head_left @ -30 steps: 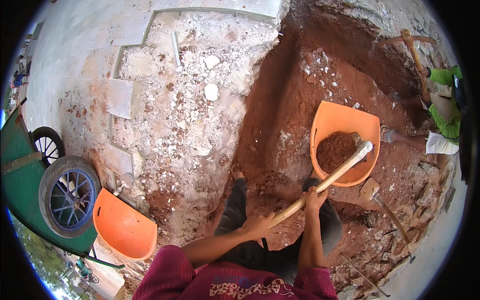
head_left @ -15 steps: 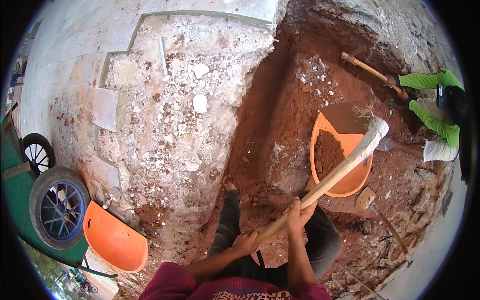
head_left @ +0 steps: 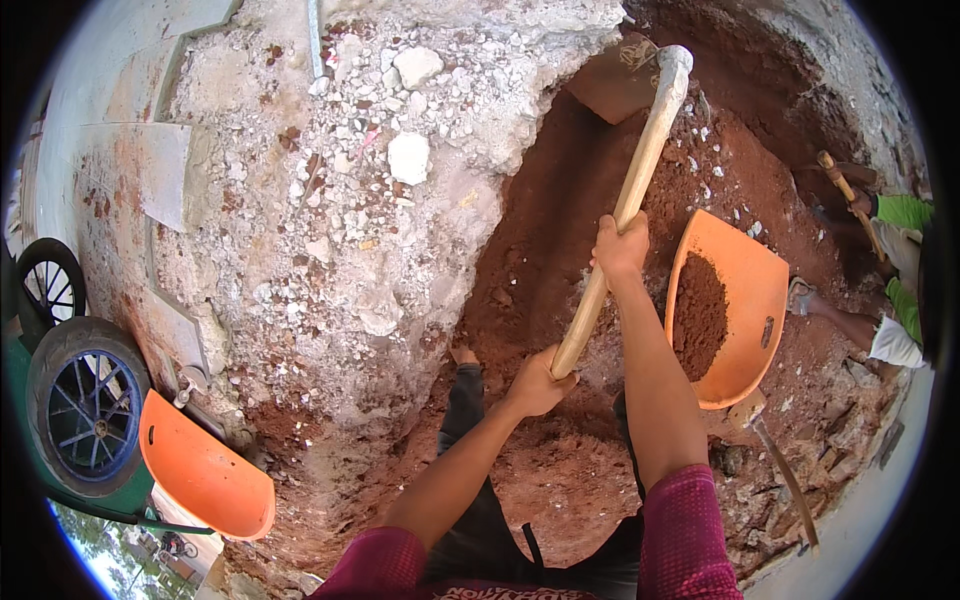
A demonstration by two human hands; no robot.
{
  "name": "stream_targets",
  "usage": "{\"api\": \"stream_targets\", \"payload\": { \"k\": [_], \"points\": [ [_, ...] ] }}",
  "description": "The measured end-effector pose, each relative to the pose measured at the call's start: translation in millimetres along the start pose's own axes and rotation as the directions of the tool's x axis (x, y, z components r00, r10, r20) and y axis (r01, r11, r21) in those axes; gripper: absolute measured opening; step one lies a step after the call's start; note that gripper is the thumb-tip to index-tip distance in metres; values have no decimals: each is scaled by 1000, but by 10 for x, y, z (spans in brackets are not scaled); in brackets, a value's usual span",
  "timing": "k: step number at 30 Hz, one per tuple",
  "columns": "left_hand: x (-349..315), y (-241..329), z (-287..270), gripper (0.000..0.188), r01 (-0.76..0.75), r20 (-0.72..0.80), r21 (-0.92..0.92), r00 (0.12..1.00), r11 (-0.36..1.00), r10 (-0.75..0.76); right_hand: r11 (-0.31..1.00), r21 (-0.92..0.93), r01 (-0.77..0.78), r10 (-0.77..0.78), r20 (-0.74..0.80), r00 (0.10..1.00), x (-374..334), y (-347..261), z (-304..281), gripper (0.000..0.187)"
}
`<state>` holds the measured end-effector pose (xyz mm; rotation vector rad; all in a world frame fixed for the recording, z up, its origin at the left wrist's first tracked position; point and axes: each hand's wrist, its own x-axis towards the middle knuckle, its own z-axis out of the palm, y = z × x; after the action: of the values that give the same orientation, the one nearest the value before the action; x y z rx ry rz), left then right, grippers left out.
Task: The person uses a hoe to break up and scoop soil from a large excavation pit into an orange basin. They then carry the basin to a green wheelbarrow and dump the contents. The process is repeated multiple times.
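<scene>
Both my hands are wrapped round the wooden handle of a hoe [head_left: 648,150]. My left hand [head_left: 541,383] grips the butt end low down, and my right hand [head_left: 620,246] holds the shaft about midway. The handle's whitish head end points away from me, and the broad hoe blade [head_left: 612,85] lies over the reddish soil at the far end of the trench [head_left: 530,215]. Right of my right forearm stands an orange scoop-shaped tub [head_left: 745,300] with a heap of red soil [head_left: 700,318] in it.
A co-worker in green sleeves [head_left: 905,212] holds a wooden-handled tool [head_left: 838,178] at the right. Another long-handled tool [head_left: 785,470] lies lower right. At left are a second orange tub [head_left: 205,470] and a green wheelbarrow's wheel [head_left: 90,410]. White rubble [head_left: 408,158] borders the trench.
The hoe has swung left and away, from over the orange tub to the trench's far end. My arms have stretched forward with it. The view has also shifted.
</scene>
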<state>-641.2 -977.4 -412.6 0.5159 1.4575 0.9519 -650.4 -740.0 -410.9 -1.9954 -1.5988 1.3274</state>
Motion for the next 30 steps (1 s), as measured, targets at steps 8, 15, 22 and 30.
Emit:
{"api": "stream_targets", "payload": {
  "k": [8,15,22,30],
  "points": [
    [419,-276,-69,36,200,44,-351,979,915,-197,947,-317,-56,94,108,990,504,303,653,41],
    [-123,-640,135,48,316,29,-449,940,836,-339,906,-415,-77,181,217,959,115,904,884,42],
    [-812,-551,25,33,436,70,-508,880,743,-469,885,-458,-89,250,304,919,-500,950,948,40],
    [-1411,-611,-113,28,517,46,-445,829,731,-557,873,-470,-128,306,325,895,-1068,1155,968,59]
  ]
}}
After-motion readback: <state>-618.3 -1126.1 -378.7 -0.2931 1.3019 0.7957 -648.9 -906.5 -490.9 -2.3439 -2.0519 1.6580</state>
